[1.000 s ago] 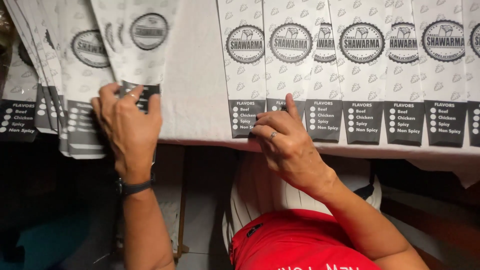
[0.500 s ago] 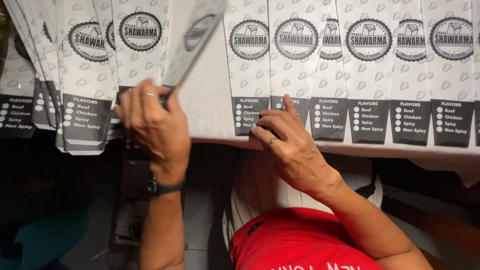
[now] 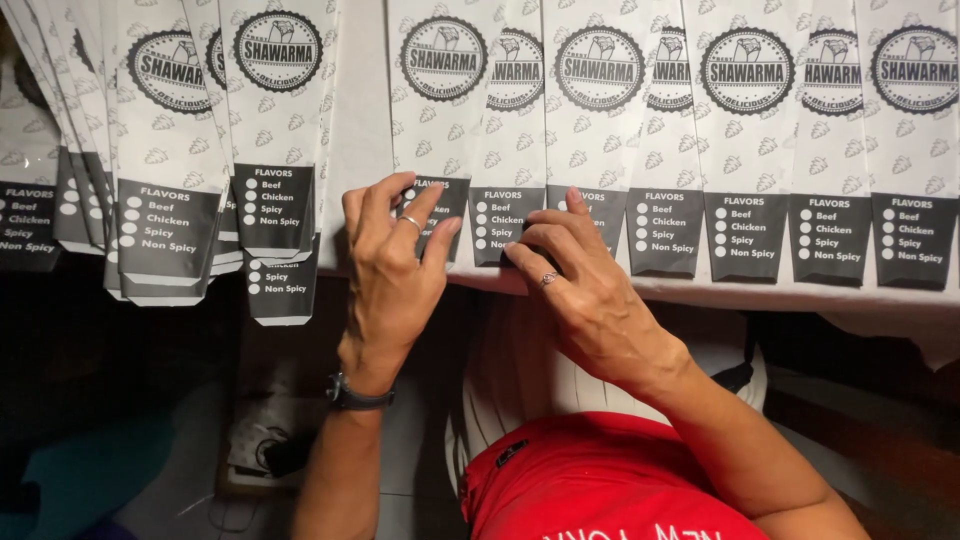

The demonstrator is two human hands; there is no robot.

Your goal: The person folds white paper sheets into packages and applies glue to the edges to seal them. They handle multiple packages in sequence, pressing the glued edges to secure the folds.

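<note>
Since half a second ago, the left hand [image 3: 392, 270] has been coming away from the stack on the left, where it was lifting one bag, and is now resting on the near end of a paper bag [image 3: 441, 120] in the row, just beside the right hand [image 3: 580, 290].

A white table [image 3: 370, 120] is filling the top of the view, and a row of long white paper bags [image 3: 700, 130] is lying across it, overlapping side by side, each with a round dark stamp and a dark panel at the near end. On the left, a fanned stack of bags [image 3: 170, 160] is hanging over the table edge, well apart from the row.

The left hand is spreading its fingers flat over the bag's dark panel, thumb apart, gripping nothing; a ring and a dark wristwatch [image 3: 355, 395] are showing. The right hand is curling its fingers on the next bag's lower edge [image 3: 508, 225], fingertips drawn together and pressing down; whether it is pinching the paper I cannot tell. A red shirt [image 3: 590, 480] is showing below.
</note>
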